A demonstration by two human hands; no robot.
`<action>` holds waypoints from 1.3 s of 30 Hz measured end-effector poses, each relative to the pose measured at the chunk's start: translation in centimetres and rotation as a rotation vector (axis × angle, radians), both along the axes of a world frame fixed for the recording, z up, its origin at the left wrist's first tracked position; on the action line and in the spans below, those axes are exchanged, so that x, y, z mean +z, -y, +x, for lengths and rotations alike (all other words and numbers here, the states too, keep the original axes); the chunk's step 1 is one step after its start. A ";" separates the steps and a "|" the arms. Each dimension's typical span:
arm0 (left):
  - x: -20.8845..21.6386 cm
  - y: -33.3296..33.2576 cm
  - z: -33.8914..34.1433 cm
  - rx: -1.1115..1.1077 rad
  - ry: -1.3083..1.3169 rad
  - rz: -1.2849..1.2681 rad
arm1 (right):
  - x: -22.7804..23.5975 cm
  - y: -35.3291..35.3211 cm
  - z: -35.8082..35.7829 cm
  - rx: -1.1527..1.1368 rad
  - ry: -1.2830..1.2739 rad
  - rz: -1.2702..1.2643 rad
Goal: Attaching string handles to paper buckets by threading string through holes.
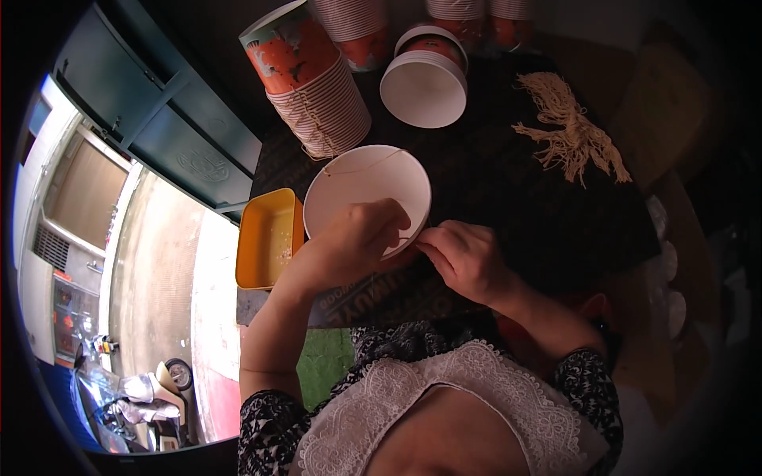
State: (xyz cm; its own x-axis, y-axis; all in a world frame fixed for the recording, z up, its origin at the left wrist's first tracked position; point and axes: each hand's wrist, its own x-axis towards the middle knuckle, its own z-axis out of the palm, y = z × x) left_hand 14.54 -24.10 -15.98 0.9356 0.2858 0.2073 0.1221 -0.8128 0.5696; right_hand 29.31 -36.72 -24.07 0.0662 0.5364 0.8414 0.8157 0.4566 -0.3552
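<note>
On the table [508, 186], the white bowl [337, 198] has a string [349, 172] across its wall towards twelve o'clock. At about five o'clock on its rim, the left hand [357, 230] curls its fingers inside and the right hand [470, 255] works outside; whether either has closed on string, I cannot tell. Uneven pulling could tip the bowl, perhaps nudging the yellow box [249, 246] towards eight o'clock.

Seemingly a streetside workshop, stacked paper tubs [313, 91], string bundle [573, 127], dark table [508, 194], open metal door [184, 127], scooter [168, 394] parked outside
</note>
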 end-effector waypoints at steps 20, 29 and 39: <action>0.9 -0.8 0.4 -0.100 -0.169 -0.011 | 0.1 0.1 -0.8 0.098 -0.186 -0.021; 0.2 0.7 -0.2 -0.012 -0.017 0.130 | 4.8 -1.0 4.2 0.115 0.527 -0.206; -3.8 0.4 1.8 0.144 -0.031 0.519 | -0.4 -4.7 4.7 0.027 0.743 0.042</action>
